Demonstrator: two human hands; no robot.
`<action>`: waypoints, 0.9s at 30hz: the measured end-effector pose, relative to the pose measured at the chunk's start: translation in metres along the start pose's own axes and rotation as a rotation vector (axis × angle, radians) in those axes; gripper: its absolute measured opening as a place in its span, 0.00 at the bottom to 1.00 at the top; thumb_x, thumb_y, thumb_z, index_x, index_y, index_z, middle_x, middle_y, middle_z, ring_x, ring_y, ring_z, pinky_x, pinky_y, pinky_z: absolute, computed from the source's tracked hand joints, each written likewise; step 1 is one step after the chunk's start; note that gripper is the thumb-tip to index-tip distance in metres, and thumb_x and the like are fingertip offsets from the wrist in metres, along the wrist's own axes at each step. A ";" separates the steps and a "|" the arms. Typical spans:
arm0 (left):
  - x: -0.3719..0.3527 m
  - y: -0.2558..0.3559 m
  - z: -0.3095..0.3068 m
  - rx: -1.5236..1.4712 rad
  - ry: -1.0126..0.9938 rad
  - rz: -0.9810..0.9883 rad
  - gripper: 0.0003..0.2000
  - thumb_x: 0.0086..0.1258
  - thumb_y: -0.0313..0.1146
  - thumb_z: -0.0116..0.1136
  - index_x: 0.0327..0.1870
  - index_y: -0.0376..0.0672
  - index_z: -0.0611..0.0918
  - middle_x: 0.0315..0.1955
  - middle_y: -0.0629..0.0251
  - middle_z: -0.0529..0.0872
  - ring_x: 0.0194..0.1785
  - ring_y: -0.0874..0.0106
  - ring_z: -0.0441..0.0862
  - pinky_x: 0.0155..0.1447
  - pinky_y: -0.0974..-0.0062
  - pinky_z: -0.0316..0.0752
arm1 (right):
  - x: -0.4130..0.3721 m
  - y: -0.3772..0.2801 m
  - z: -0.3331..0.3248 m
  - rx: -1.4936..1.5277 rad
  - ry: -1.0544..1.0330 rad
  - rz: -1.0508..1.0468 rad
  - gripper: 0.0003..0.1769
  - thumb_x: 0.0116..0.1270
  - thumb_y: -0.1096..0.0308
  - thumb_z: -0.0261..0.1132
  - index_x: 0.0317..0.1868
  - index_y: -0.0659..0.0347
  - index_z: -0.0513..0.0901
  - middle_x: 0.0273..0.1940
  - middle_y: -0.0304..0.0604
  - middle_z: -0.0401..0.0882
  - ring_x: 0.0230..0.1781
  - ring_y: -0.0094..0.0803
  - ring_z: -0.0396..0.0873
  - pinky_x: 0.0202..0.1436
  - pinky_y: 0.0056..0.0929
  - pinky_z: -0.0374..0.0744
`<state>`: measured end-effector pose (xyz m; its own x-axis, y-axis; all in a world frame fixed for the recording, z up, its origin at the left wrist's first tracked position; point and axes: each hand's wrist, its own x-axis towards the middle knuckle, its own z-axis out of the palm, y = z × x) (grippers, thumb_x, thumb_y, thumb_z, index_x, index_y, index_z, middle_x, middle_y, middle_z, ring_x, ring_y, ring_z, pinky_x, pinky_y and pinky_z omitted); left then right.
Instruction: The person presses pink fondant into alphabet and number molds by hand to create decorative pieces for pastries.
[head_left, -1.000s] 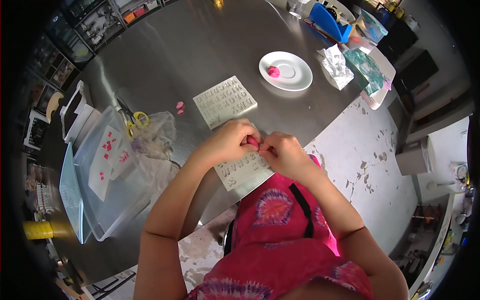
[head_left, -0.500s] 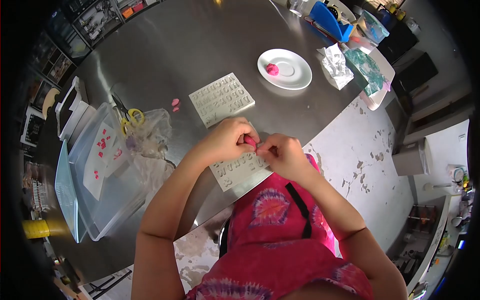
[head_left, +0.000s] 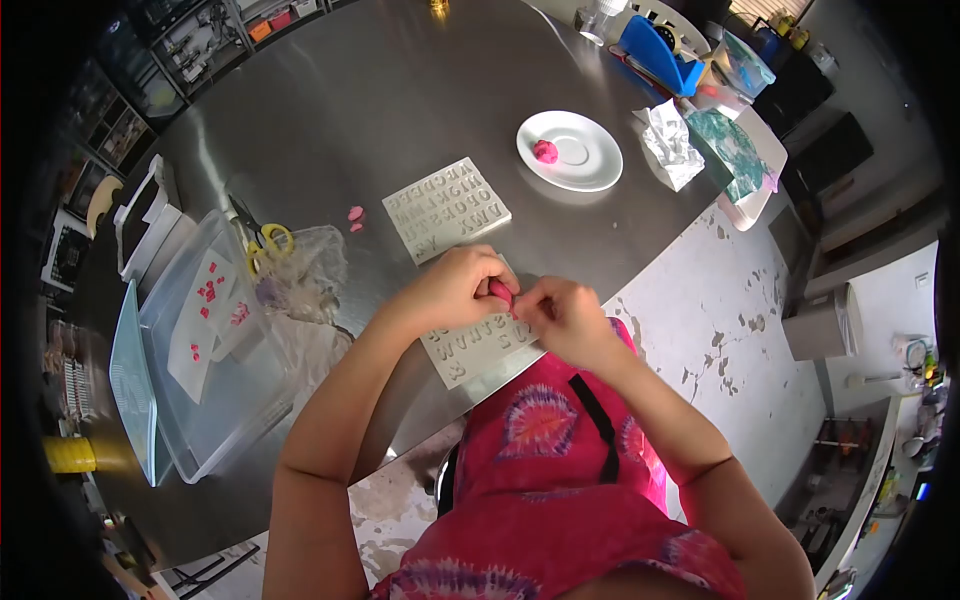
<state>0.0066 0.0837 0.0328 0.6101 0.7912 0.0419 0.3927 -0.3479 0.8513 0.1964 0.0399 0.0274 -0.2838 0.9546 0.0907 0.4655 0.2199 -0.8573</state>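
Note:
A lump of pink fondant-like dough (head_left: pixel 500 291) sits in the curled fingers of my left hand (head_left: pixel 462 287). My right hand (head_left: pixel 565 312) pinches at the lump's right side, its fingertips pressed together on a bit of the pink dough. Both hands are over a pale letter mould (head_left: pixel 470 352), whose upper part they hide. Just beyond lies a second letter mould (head_left: pixel 446 208), with rows of letter hollows facing up. Another pink lump (head_left: pixel 545 151) rests on a white plate (head_left: pixel 598 165) farther back.
Small pink pieces (head_left: pixel 356 214) lie on the metal table (head_left: pixel 330 120). To the left are yellow-handled scissors (head_left: pixel 268 245), crumpled plastic wrap (head_left: pixel 312 268) and a clear bin (head_left: pixel 200 440) holding paper with pink bits. Crumpled white paper (head_left: pixel 670 145) and a blue tape dispenser (head_left: pixel 660 55) stand back right.
More of the pink lump shows between my hands, and my right fingertips have shifted slightly. The view has moved a little; the things on the table keep their places.

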 end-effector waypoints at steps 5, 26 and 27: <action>-0.001 -0.002 0.002 0.017 0.002 0.007 0.10 0.49 0.25 0.69 0.35 0.40 0.83 0.30 0.67 0.78 0.27 0.78 0.75 0.32 0.80 0.71 | 0.000 -0.004 0.003 -0.042 0.014 0.035 0.05 0.55 0.75 0.67 0.27 0.68 0.80 0.22 0.42 0.78 0.22 0.22 0.77 0.25 0.24 0.75; -0.006 0.012 -0.009 0.070 -0.160 0.000 0.09 0.45 0.25 0.70 0.26 0.37 0.81 0.21 0.67 0.77 0.21 0.79 0.71 0.25 0.79 0.67 | 0.002 -0.004 -0.002 -0.078 0.003 -0.059 0.05 0.50 0.78 0.69 0.27 0.66 0.80 0.27 0.49 0.79 0.25 0.38 0.80 0.30 0.31 0.78; -0.006 0.012 -0.009 0.071 -0.163 0.000 0.09 0.45 0.25 0.70 0.26 0.37 0.81 0.21 0.67 0.77 0.21 0.79 0.71 0.25 0.79 0.67 | 0.002 -0.003 -0.002 -0.081 -0.008 -0.083 0.05 0.50 0.78 0.69 0.27 0.66 0.80 0.27 0.49 0.79 0.25 0.38 0.80 0.31 0.31 0.78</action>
<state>0.0014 0.0791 0.0472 0.7114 0.7011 -0.0481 0.4365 -0.3872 0.8121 0.1959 0.0414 0.0316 -0.3304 0.9309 0.1558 0.5062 0.3141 -0.8032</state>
